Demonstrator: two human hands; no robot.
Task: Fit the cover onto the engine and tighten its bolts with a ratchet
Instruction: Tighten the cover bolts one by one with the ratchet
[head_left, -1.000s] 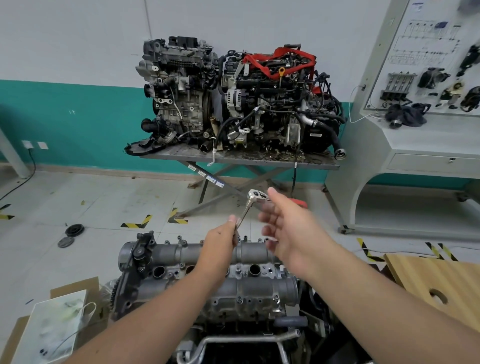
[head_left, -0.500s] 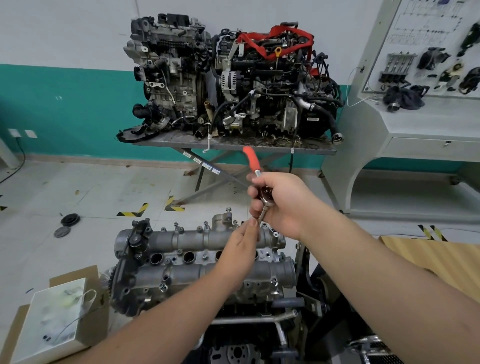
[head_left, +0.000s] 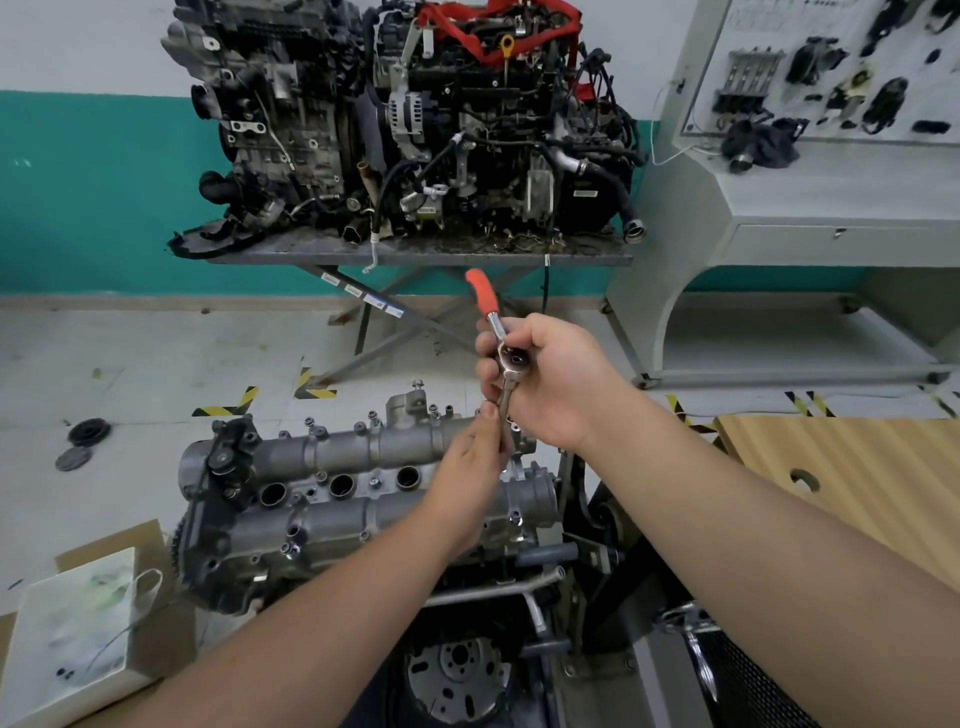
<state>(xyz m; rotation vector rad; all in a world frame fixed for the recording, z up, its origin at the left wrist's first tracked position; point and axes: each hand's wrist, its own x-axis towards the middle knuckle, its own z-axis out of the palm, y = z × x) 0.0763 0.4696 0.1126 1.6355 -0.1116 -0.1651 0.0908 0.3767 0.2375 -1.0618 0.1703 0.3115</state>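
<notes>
The cover (head_left: 363, 483) sits on top of the engine (head_left: 457, 660) low in front of the person: a long grey cast-metal piece with two rounded humps running along it, three dark round wells in the valley between them, and small bolts (head_left: 374, 482) dotted along its edges. Above its far right end, the right hand (head_left: 550, 384) is wrapped round the chrome head of the ratchet (head_left: 501, 353), whose orange-red grip points up and away. A thin extension bar hangs from the head, and the left hand (head_left: 475, 467) pinches that bar between its fingertips; its lower tip is hidden, so I cannot say whether it sits on a bolt. Behind, two more engines crowd a grey worktop (head_left: 415, 254) against the teal wall.
</notes>
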